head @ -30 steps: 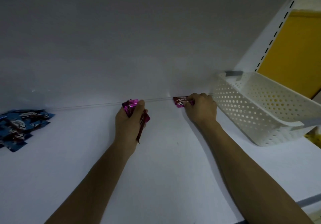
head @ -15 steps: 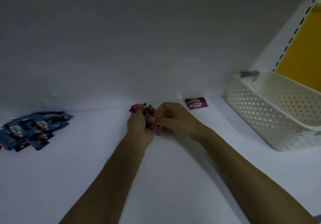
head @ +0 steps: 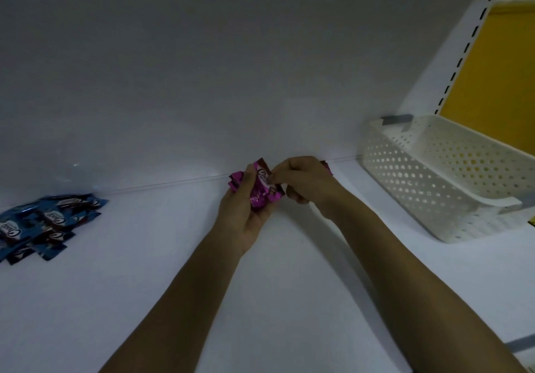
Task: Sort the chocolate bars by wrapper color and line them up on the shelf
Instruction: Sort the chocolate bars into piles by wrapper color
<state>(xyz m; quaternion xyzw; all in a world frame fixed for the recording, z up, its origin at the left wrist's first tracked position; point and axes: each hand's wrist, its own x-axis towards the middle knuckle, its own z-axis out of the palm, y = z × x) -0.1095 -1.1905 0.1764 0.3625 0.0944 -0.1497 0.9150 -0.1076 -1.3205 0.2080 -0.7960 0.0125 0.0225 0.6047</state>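
My left hand (head: 241, 213) grips a small stack of pink bars (head: 262, 196), right by the seam where the shelf (head: 289, 300) meets the back wall. My right hand (head: 307, 181) pinches the top wrapper's edge. The blue bars (head: 43, 225) are heaped far left across a broad white stretch. The basket (head: 434, 181) wall stands nearer on my right.

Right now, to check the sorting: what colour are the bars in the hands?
Pink bars, seen in the head view.

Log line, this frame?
left hand: holds pink bars | right hand: pinches them | blue bars: piled left | basket: right
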